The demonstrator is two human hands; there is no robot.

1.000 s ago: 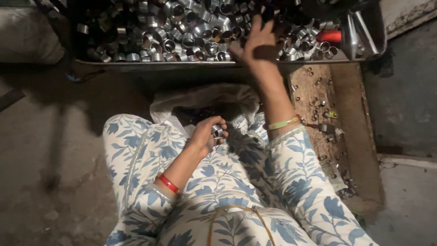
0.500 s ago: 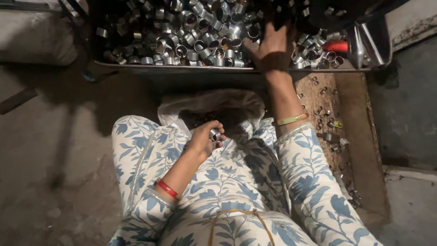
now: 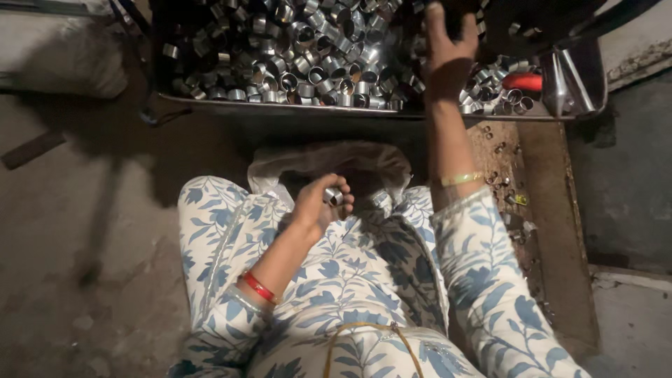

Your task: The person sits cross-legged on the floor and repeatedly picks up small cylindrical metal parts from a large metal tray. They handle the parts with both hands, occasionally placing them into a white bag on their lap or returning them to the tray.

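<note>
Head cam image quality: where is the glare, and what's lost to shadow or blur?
Head view: hard glare on the metal rings in the tray; right hand is dark and slightly motion-blurred; left hand and the ring it holds are fairly lit; the floor is dim and the bag opening falls into deep shadow.

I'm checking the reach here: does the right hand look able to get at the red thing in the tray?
Probably yes: the right hand is over the tray, the red thing lies close beside it, uncovered.
</note>
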